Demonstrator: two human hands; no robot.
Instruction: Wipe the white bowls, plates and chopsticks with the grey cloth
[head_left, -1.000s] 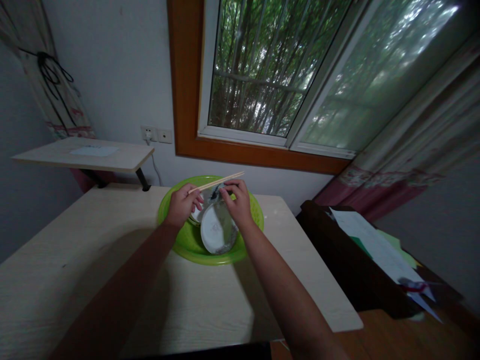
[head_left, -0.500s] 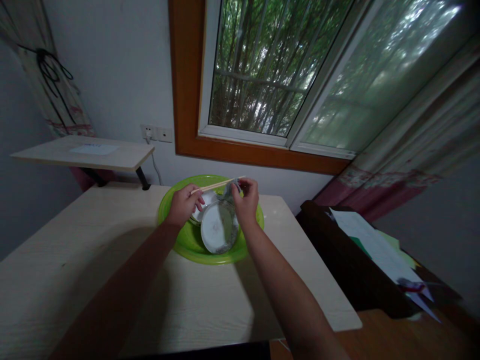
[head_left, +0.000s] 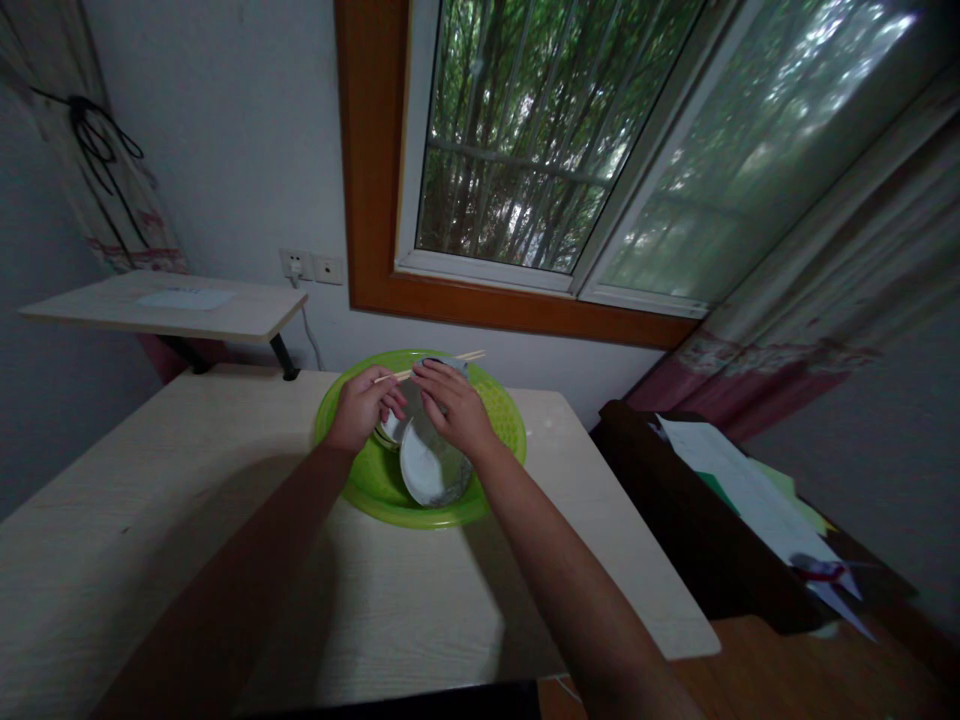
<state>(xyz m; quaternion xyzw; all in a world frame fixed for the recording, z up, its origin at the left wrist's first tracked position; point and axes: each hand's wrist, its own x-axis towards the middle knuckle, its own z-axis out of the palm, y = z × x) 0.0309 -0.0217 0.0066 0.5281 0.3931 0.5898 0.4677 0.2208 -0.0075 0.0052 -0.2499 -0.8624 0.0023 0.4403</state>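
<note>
My left hand (head_left: 366, 408) is closed on one end of a pair of wooden chopsticks (head_left: 471, 355), which point to the right above a green plastic basin (head_left: 360, 490). My right hand (head_left: 450, 405) is wrapped over a grey cloth (head_left: 457, 366) that lies round the chopsticks near their middle. Beneath my hands, a white bowl (head_left: 426, 470) leans on its side in the basin. Another white dish (head_left: 391, 428) shows behind it, partly hidden by my left hand.
The basin stands on a pale wooden table (head_left: 225, 540) against the wall. A raised shelf (head_left: 247, 310) with a paper sheet is at the back left. Beyond the table's right edge is a dark brown piece of furniture (head_left: 652, 500) with papers (head_left: 735, 480).
My right hand slid the cloth rightward along the chopsticks toward their far end, then came back left, close to my left hand. The left hand stays nearly still.
</note>
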